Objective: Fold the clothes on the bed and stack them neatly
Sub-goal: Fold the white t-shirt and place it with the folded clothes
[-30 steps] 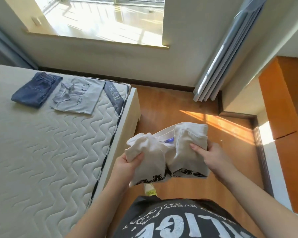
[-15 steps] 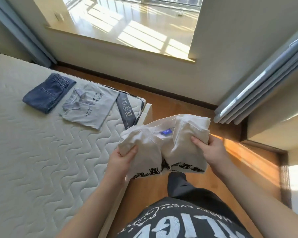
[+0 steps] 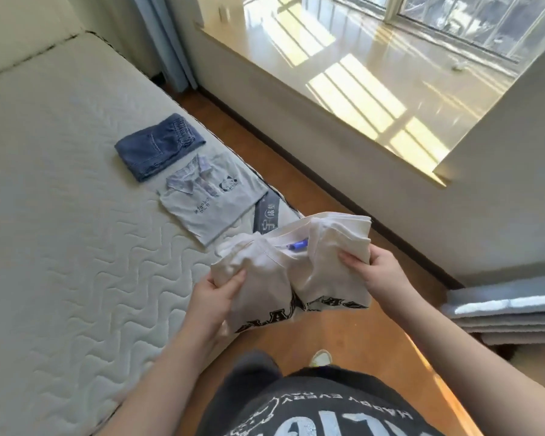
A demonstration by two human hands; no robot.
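Observation:
I hold a folded white T-shirt (image 3: 283,272) with black lettering and a blue neck label in the air over the bed's corner. My left hand (image 3: 216,292) grips its left side, thumb on top. My right hand (image 3: 375,269) grips its right side. On the quilted mattress (image 3: 60,215) lie folded blue denim shorts (image 3: 158,146) and, next to them toward me, a folded light grey polo shirt (image 3: 211,196) with a small cartoon print.
A wooden floor strip (image 3: 296,171) runs between the bed and the wall under a wide sunlit window sill (image 3: 343,73). Blue-grey curtains hang at the far corner (image 3: 164,42) and at the right (image 3: 501,306). My shoe (image 3: 320,357) stands on the floor.
I have turned left and stepped toward the bed, carrying the white T-shirt from over the floor to above the mattress corner. Both hands keep the same grip.

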